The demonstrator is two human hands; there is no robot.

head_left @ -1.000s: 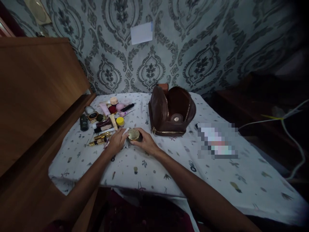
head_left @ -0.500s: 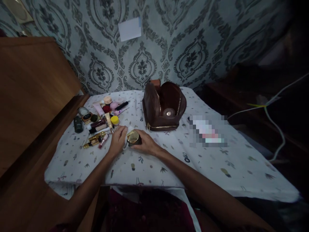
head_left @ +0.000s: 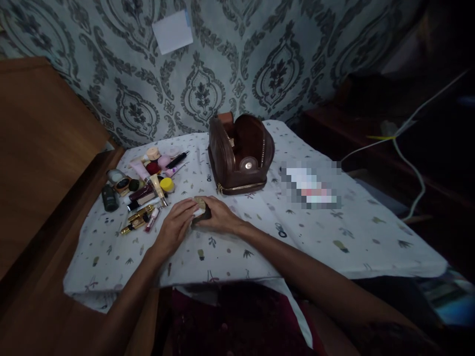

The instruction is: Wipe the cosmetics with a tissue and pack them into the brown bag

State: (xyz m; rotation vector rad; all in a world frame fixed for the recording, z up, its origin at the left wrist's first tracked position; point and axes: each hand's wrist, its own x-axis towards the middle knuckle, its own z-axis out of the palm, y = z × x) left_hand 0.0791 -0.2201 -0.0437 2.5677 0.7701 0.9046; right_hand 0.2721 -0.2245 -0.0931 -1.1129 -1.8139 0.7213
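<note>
A round dark jar with a gold lid (head_left: pixel 201 203) is held just above the cloth-covered table (head_left: pixel 230 257). My right hand (head_left: pixel 218 215) is closed around its right side. My left hand (head_left: pixel 178 222) presses a small white piece (head_left: pixel 198 212), perhaps a wipe or tissue, against the jar. Left of my hands lie several cosmetics, among them a yellow-lidded jar (head_left: pixel 166 185), gold tubes (head_left: pixel 140 213) and a dark green bottle (head_left: pixel 110 198). Behind my hands stands an unzipped brown bag (head_left: pixel 241 180).
A blurred-out flat object (head_left: pixel 309 185) lies right of the bag. Wooden furniture (head_left: pixel 48 148) borders the table on the left. A white cable (head_left: pixel 417 173) hangs at the right. White paper (head_left: pixel 172 32) is on the patterned wall.
My left hand has moved over the jar's lid with the white piece, covering more of it. The whole view has shifted slightly.
</note>
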